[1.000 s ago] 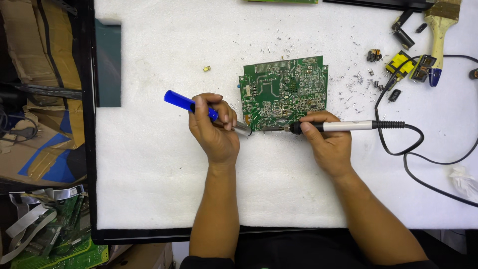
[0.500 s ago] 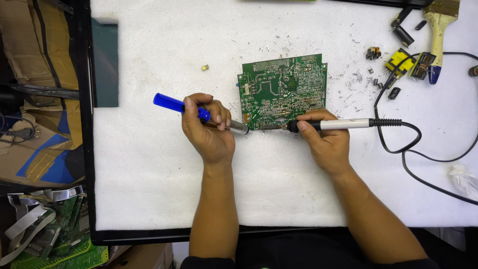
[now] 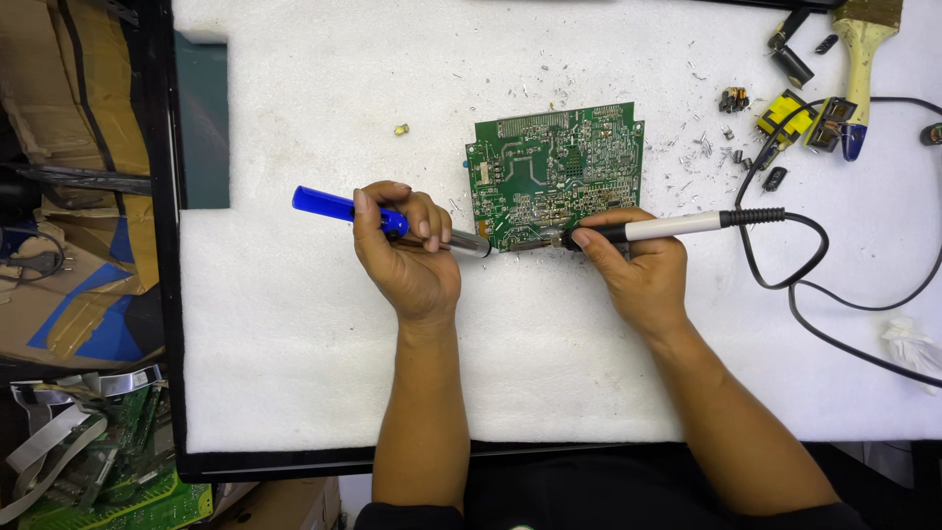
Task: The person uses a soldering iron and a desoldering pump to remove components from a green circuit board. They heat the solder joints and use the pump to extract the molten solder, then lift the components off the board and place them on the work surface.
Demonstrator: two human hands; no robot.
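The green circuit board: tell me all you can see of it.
The green circuit board lies flat on the white foam mat, solder side up, with fine traces and a notched outline. At its near edge the left hand brings a blue-handled tool and the right hand a corded soldering iron, tips close together.

Pump and iron closed in on the board's near edge

The blue desoldering pump (image 3: 392,222) in the left hand (image 3: 407,257) swung flatter, its blue end dropping beyond the knuckles while its metal nose slid closer to the green circuit board (image 3: 554,172). The right hand (image 3: 638,270) edged the soldering iron (image 3: 653,229) along that edge, its tip nearer the pump's nose.
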